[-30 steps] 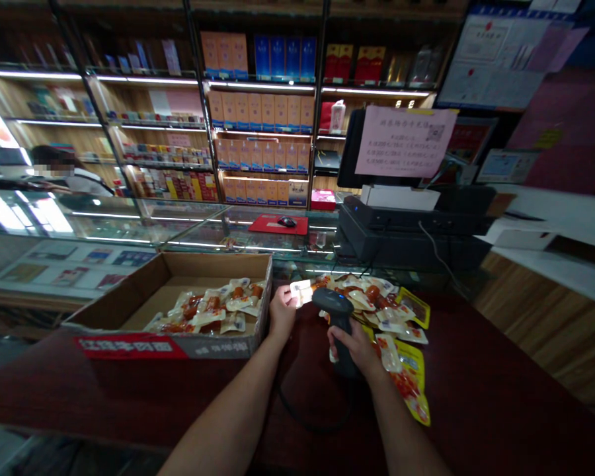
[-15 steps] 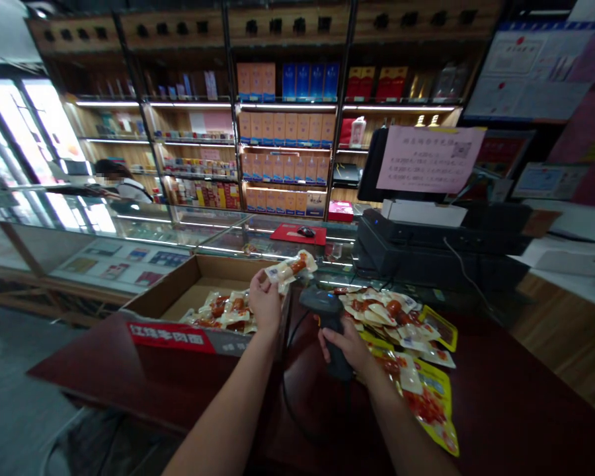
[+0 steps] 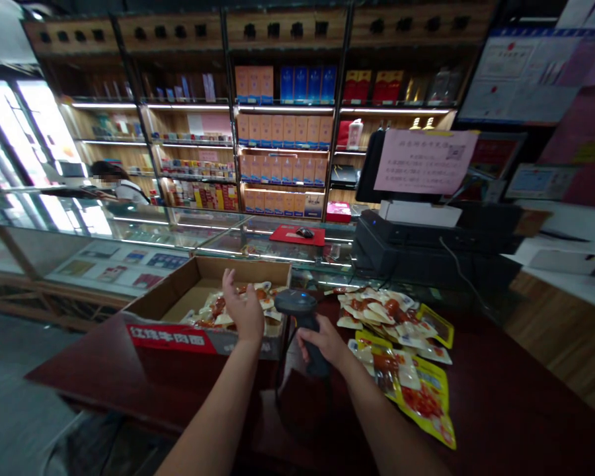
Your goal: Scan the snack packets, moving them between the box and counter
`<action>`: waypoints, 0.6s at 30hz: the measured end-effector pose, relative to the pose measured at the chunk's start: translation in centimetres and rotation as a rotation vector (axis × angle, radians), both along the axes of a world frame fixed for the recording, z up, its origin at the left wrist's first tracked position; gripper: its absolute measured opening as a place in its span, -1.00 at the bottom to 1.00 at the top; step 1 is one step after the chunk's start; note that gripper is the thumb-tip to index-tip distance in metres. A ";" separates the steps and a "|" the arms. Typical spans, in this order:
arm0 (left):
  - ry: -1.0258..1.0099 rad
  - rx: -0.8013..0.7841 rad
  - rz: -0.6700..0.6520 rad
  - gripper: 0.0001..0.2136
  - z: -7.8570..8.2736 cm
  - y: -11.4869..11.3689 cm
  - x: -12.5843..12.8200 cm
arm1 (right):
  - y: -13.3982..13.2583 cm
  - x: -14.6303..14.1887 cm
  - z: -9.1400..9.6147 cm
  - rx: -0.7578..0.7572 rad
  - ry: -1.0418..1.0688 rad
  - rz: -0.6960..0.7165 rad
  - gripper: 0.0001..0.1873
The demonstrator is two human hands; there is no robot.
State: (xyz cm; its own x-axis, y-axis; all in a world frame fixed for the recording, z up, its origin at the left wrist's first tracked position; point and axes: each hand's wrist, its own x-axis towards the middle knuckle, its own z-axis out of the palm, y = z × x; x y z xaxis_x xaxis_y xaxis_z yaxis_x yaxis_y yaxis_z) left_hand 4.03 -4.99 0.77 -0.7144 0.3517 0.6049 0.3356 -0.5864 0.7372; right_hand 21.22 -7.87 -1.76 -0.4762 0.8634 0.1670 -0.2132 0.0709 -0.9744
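My left hand (image 3: 244,311) hovers open over the near edge of a cardboard box (image 3: 178,330), fingers spread, holding nothing. Inside the box lie several small white-and-red snack packets (image 3: 218,311). My right hand (image 3: 322,340) grips the handle of a dark handheld barcode scanner (image 3: 300,311), its head pointing towards the box. To the right, a heap of loose snack packets (image 3: 384,314) and yellow pouches (image 3: 421,396) lies on the dark red counter (image 3: 500,410).
A black register (image 3: 426,244) with a paper notice (image 3: 424,162) stands behind the heap. Glass display cases (image 3: 143,231) run along the back, with a mouse on a red mat (image 3: 297,235). Shelves of boxed goods (image 3: 282,155) fill the wall. A person (image 3: 114,182) stands far left.
My left hand carried a snack packet from the scanner over to the box and let it go; the hand is now open. The scanner shifted slightly left.
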 end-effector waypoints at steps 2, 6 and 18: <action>0.029 0.012 -0.140 -0.65 -0.1 -0.1 2.2 | 0.0 1.2 -0.2 0.003 0.010 -0.077 -0.72; 0.072 -0.142 -0.495 -0.79 -1.8 1.6 6.8 | 0.1 4.4 -1.1 0.022 0.069 -0.291 -0.71; -0.751 -0.946 -0.856 -0.75 -6.9 12.7 16.9 | 0.7 8.9 -3.2 0.070 0.196 -0.666 -0.72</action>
